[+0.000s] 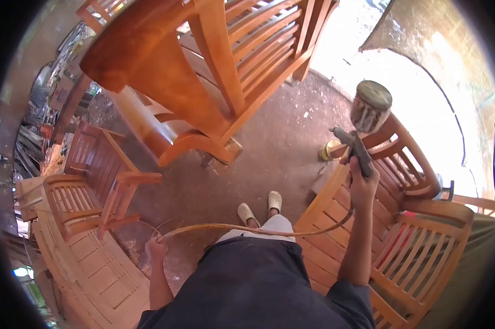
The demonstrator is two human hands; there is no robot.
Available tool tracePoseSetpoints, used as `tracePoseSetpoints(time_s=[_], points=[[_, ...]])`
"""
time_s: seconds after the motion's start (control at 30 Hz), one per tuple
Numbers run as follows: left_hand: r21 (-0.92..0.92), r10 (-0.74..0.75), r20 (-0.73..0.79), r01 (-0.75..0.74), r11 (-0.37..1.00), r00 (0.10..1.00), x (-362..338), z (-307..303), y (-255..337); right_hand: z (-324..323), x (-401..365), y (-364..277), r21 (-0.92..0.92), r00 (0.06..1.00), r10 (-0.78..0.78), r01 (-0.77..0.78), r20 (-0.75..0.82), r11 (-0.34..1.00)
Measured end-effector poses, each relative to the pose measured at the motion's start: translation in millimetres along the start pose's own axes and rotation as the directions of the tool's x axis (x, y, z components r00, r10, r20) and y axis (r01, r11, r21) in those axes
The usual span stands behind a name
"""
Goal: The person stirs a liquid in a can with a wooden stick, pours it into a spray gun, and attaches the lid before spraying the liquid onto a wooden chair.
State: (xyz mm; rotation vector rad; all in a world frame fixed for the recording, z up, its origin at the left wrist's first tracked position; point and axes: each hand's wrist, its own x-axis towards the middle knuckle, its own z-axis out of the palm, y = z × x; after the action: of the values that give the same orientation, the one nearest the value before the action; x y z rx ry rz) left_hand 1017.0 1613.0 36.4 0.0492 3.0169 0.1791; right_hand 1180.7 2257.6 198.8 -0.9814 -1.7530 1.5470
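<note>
My right hand point(363, 178) is wrapped round the handle of a spray gun point(353, 149), raised at the right. A stained paint cup point(371, 107) tops the gun, and its nozzle points left. From the gun a tan air hose point(247, 227) runs across my front to my left hand point(157, 245), whose fingers are closed on it low at the left. Beneath the gun stands a slatted wooden bench point(335, 219). A glossy orange-brown wooden bench point(203, 82), tipped at an angle, fills the top; the gun is apart from it.
Left of me, a small slatted wooden chair point(94, 186) rests on a pale panelled wooden board point(105, 268). Scrap wood point(31, 145) is piled at the far left. A cloth sheet point(439, 49) hangs at upper right. Brown floor point(247, 170) lies between the furniture.
</note>
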Motion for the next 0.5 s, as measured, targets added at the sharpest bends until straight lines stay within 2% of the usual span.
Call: tracePoseSetpoints(time_s=[0.03, 0.1, 0.2, 0.27, 0.4, 0.43, 0.5], points=[[0.014, 0.012, -0.012, -0.012, 1.0, 1.0, 4.8, -1.3, -5.1, 11.3, -3.2, -9.4, -0.016, 1.0, 0.016, -0.016, 0.004, 1.0], [0.044, 0.037, -0.039, -0.035, 0.998, 0.999, 15.8, -3.1, -14.7, 20.1, -2.7, -5.8, -0.071, 0.992, 0.063, -0.056, 0.11, 0.996], [0.01, -0.015, -0.007, 0.015, 1.0, 1.0, 21.9, -22.0, -12.3, 39.8, -7.2, -9.5, -0.1, 0.962, 0.135, -0.114, 0.236, 0.988], [0.011, 0.016, 0.0, -0.016, 1.0, 1.0, 20.8, -35.0, -12.5, 52.4, -10.1, -6.7, -0.11, 0.93, 0.201, -0.175, 0.308, 0.978], [0.033, 0.092, -0.064, -0.09, 0.995, 0.994, 20.3, -25.0, -52.9, 80.4, -14.0, 7.0, -0.154, 0.9, 0.199, -0.149, 0.388, 0.977], [0.033, 0.102, -0.077, -0.1, 0.994, 0.992, 19.8, -17.0, -68.5, 87.6, -12.7, 12.3, -0.141, 0.916, 0.17, -0.126, 0.365, 0.982], [0.038, 0.118, -0.1, -0.115, 0.993, 0.988, 16.6, -7.3, -93.0, 98.7, -5.4, 6.3, -0.211, 0.921, 0.207, -0.142, 0.33, 0.967]])
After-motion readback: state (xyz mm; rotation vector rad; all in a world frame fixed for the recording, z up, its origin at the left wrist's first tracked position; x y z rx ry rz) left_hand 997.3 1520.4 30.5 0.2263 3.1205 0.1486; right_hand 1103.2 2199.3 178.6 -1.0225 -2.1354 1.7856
